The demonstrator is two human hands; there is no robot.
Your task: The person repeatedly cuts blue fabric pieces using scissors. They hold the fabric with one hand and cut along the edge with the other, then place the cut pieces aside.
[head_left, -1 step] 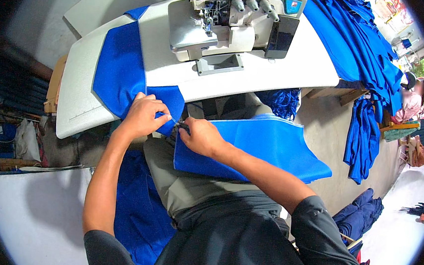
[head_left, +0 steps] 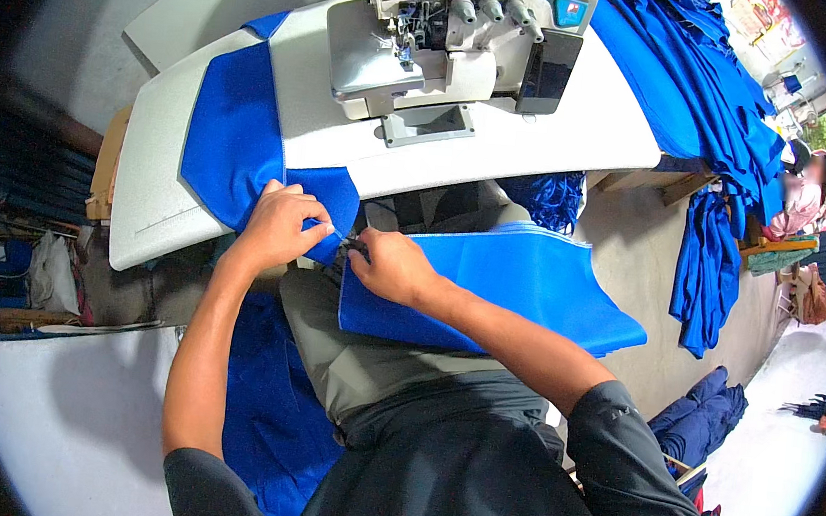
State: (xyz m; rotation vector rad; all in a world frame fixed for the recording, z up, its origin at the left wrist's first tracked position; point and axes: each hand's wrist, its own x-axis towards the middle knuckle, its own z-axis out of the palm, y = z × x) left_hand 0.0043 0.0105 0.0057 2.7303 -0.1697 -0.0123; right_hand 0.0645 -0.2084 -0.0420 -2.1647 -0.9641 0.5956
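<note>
Left hand pinches the lower corner of a blue fabric panel draped over the front-left edge of the white sewing table; right hand is closed on a small dark tool, likely thread snips, at that same corner, the two hands nearly touching just off the table's front edge. A second blue fabric piece lies across the person's lap under the right forearm. Overlock sewing machine sits at the table's back centre, a heap of blue garments off the right edge.
</note>
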